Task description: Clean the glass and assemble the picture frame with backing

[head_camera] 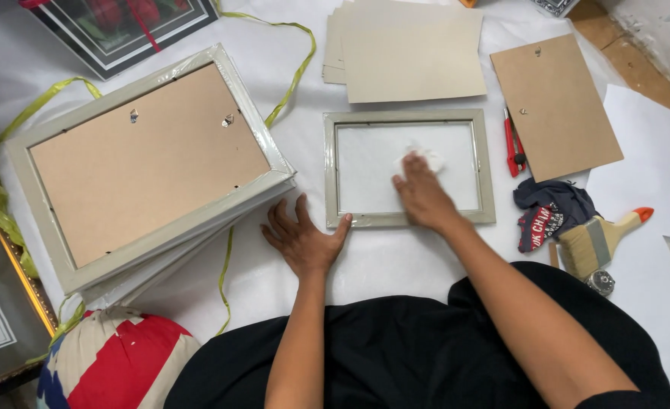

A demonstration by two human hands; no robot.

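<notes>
A grey picture frame (pixel 408 116) lies face down on the white sheet with its glass showing. My right hand (pixel 422 193) presses a small white cloth (pixel 424 158) onto the glass inside the frame. My left hand (pixel 302 238) lies flat on the sheet, fingers spread, its thumb touching the frame's lower left corner. A brown backing board (pixel 555 106) with small clips lies to the right of the frame.
A stack of wrapped grey frames (pixel 149 163) lies at the left with yellow-green ribbon (pixel 293 76) around it. Beige card sheets (pixel 411 53) sit behind the frame. A red cutter (pixel 511 144), a dark rag (pixel 551 212) and a paintbrush (pixel 600 236) lie at the right.
</notes>
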